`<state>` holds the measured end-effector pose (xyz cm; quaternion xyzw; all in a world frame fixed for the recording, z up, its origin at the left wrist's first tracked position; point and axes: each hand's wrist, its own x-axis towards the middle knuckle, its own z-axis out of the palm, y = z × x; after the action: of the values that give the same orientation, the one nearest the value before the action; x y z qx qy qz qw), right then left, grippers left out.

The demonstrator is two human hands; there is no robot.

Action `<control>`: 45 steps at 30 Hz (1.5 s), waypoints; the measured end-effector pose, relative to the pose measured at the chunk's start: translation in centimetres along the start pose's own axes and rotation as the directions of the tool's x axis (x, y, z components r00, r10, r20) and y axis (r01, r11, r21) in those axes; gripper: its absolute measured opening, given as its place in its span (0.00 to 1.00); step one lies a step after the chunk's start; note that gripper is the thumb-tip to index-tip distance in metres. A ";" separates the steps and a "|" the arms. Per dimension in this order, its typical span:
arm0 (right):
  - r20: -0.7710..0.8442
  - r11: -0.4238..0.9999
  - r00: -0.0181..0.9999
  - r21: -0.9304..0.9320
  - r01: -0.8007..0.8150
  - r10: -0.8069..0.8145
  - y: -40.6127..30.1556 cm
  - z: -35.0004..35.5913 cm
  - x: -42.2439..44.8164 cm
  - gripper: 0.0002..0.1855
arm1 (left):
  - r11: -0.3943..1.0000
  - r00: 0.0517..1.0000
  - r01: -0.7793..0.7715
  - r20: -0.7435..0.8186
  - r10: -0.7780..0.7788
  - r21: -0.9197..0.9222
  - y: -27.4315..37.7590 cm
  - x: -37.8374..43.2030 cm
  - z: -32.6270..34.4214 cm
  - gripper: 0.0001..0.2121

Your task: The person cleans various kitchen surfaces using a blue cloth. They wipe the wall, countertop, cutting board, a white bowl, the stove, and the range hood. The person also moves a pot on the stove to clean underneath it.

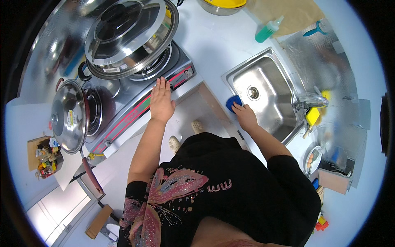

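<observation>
My left hand (162, 100) lies flat, palm down, on the front panel of a two-burner gas stove (123, 122), its fingers stretched beside a knob. Nothing is seen in it. My right hand (246, 116) grips a dark blue cloth or scrubbing pad (233, 103) against the white counter at the near left rim of the stainless steel sink (279, 134). A large lidded steel wok (132, 34) stands on the far burner. On the other burner sits a lidded pan (68, 115) with a long reddish-brown handle.
A green squeeze bottle (267, 31) lies behind the sink. Beside the faucet (311, 100) is a yellow sponge brush (312, 116). A plate (315, 154) holds several eggs. Steel and yellow bowls (220, 8) stand at the back; bottles (47, 157) cluster at the left.
</observation>
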<state>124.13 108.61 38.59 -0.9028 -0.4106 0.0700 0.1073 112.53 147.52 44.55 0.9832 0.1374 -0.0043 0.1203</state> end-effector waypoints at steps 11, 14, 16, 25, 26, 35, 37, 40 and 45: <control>-0.405 0.970 0.897 0.225 -0.090 0.177 4.2 -3.7 15.6 0.21 | 0.999 0.997 0.022 0.071 -0.024 0.039 0.1 0.3 -0.8 0.37; -0.110 0.992 0.986 0.032 -0.123 0.126 3.1 -2.0 17.1 0.21 | 0.999 0.997 0.018 0.075 -0.021 0.034 0.4 0.5 -0.7 0.37; -0.034 0.994 0.994 -0.040 -0.101 0.099 3.7 -1.2 17.2 0.21 | 0.999 0.996 0.023 0.083 -0.026 0.034 0.2 0.2 -0.9 0.37; -0.123 0.952 0.953 -0.101 -0.288 0.276 6.1 -1.1 19.0 0.16 | 1.000 0.995 0.020 0.094 -0.022 0.021 0.2 0.2 -1.3 0.38; -0.151 0.948 0.945 -0.087 -0.306 0.291 6.3 -1.1 19.1 0.16 | 1.000 0.996 0.017 0.091 -0.019 0.019 0.2 0.2 -1.3 0.38; -0.234 0.968 0.941 0.118 -0.221 0.243 2.4 1.6 18.4 0.14 | 0.999 0.995 0.036 0.092 -0.038 0.024 0.7 0.2 -1.2 0.39; -0.218 0.978 0.962 0.166 -0.129 0.164 0.8 2.6 17.6 0.13 | 0.999 0.994 0.038 0.098 -0.040 0.025 0.9 0.2 -1.6 0.39; -0.188 0.984 0.982 0.175 0.016 0.017 -2.9 2.8 14.6 0.12 | 0.998 0.994 0.041 0.101 -0.045 0.036 0.4 -0.1 -1.2 0.40; -0.239 0.977 0.970 0.215 0.006 0.047 -3.9 2.2 9.6 0.13 | 0.999 0.995 0.009 0.097 -0.013 0.041 0.0 0.0 -1.2 0.40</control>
<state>127.09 118.71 37.07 -0.8919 -0.3751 0.0040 0.2526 112.48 147.76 45.69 0.9833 0.1369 -0.0555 0.1066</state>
